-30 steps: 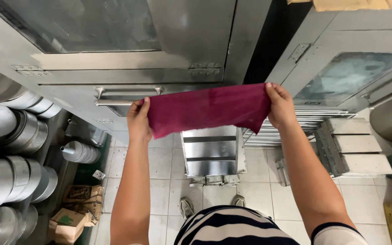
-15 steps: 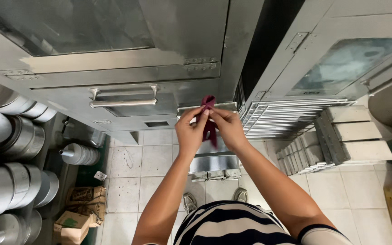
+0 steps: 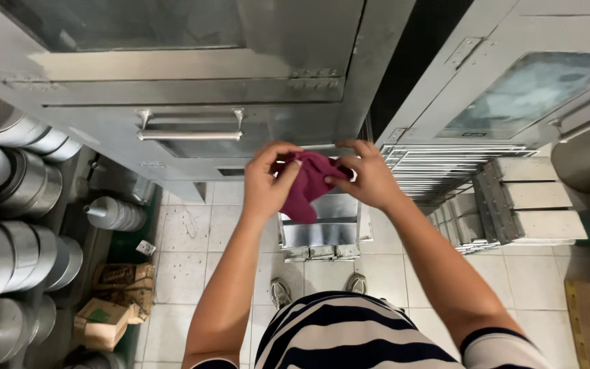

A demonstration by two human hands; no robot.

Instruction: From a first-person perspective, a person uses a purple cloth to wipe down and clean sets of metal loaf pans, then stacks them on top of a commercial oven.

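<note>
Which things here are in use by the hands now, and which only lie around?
In use: cloth, held by left hand and right hand.

Lying around: steel pots, paper bags, wire racks, metal box, oven handle.

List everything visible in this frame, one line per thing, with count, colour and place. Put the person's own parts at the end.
cloth: one, magenta, bunched between both hands at centre
metal cabinet door: one, grey steel with glass pane and bar handle, top left
second cabinet door: one, grey with glass pane, swung open at top right
wire racks: a stack, silver, right of centre
metal box: one, shiny steel, on the floor below the hands
round metal pots: several, silver, stacked along the left edge
paper bags: two, brown, bottom left floor
tiled floor: white tiles
shoes: two, grey, bottom centre
striped shirt: one, white and dark blue
left hand: grips the cloth
right hand: pinches the cloth
</note>
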